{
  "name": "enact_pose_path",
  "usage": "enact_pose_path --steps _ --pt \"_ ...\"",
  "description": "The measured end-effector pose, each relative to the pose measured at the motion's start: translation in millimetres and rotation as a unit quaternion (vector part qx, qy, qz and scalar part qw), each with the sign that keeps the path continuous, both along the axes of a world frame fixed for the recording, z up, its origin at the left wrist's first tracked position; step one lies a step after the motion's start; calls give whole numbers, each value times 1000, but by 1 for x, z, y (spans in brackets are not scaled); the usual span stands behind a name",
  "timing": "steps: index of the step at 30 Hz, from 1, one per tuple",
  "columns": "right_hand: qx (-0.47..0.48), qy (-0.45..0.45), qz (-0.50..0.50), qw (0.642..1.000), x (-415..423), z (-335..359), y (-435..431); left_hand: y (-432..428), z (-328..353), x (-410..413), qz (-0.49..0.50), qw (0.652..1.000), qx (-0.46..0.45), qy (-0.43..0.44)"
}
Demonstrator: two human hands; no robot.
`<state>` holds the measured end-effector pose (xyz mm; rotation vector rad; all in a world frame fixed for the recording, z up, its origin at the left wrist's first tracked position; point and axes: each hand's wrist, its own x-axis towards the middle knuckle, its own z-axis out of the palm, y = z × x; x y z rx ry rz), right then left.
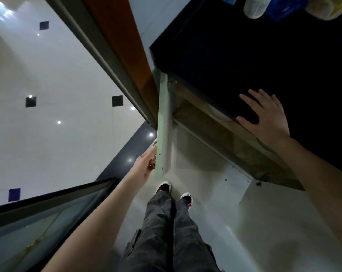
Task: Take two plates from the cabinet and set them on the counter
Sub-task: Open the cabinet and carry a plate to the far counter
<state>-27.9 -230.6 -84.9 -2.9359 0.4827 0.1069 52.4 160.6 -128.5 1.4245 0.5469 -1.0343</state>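
Head view looked steeply down past the person's legs to the floor. The left hand [146,163] gripped the edge of the open cabinet door [163,118], which was seen edge-on, with its fingers curled round that edge. The right hand [268,122] lay flat on the dark tabletop [244,55], close to its near edge, with its fingers spread and holding nothing. Under that edge the cabinet [195,116] stood open, and a pale rounded rim [218,113] showed on its shelf just left of the right hand. It was probably the plates, though too little was visible to be sure or to count them. Some containers [254,6] stood far off on the tabletop.

If they were ceramic plates, they would be stiff, smooth, fairly heavy as a pair and easily chipped. The best hold would be at the rim, with the thumb on top and the fingers beneath. They would need lifting clear of the shelf before coming out, so they missed the overhang. The bare tabletop beside the right hand looked a fair place for them.
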Motion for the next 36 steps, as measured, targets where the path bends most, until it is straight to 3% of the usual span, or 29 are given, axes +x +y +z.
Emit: enact_pose_path --steps 4,7,12,28,36 --pt "-22 -4 0 1000 1 0 2 27 8 19 -65 993 80 -52" --pt "-41 -15 4 999 1 0 4 28 9 17 -119 950 224 -180" --pt "-33 -47 16 998 1 -2 -1 33 10 14 -86 913 251 -311" --pt "4 -49 10 999 2 4 3 97 6 102 -164 885 272 -339" --pt "-26 -67 15 997 1 -10 -6 112 17 144 -211 879 252 -346"
